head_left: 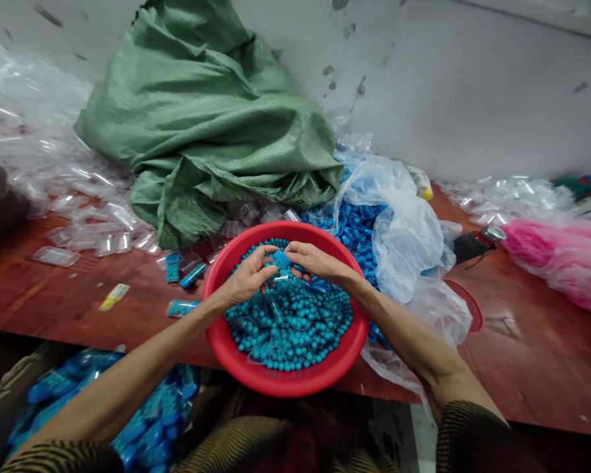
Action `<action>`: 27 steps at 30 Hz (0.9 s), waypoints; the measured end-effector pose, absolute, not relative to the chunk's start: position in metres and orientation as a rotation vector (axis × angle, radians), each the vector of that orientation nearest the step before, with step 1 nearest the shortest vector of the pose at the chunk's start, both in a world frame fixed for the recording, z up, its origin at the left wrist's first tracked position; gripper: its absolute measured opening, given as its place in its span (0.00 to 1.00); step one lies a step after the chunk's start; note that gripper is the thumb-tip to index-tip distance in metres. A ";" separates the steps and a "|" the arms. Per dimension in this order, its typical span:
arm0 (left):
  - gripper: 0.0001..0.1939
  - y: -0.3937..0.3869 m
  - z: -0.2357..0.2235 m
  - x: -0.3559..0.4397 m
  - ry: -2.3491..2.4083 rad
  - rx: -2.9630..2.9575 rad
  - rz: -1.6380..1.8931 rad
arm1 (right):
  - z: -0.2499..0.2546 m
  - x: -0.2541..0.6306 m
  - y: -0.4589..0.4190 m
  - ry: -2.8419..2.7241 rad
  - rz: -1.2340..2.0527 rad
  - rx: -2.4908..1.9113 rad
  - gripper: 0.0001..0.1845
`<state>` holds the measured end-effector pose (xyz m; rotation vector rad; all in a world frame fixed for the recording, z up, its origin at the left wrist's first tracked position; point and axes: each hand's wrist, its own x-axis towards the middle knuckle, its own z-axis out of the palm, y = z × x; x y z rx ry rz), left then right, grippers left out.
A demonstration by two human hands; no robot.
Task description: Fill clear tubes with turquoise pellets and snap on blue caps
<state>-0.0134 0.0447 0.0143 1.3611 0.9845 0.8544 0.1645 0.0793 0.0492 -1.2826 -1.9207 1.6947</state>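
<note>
A red plastic basin (211, 328) holds a heap of turquoise bead strings (295, 328), with clear loops of thread among them. Above the beads, my left hand (253, 272) and my right hand (315, 259) meet with fingers bent. Between them is a small clear plastic container (280, 278), its lower edge just visible, gripped by my left hand. A blue plastic cap (281, 258) is pinched at the container's top, with my right fingers closed at its side. Left of the basin lie blue-capped containers (193, 275) and another filled with turquoise beads (181, 308).
Behind the basin slumps a green woven sack (226, 118). Clear empty containers (88, 217) pile up on the left. Blue caps (357, 230) spill from a white plastic bag (404, 230). Pink bags (561, 259) lie right. Filled packs (148, 420) sit below the red table's (532, 355) edge.
</note>
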 end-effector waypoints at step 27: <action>0.18 0.032 0.002 -0.010 0.990 1.435 0.920 | 0.027 0.167 0.062 -1.905 1.607 -1.162 0.06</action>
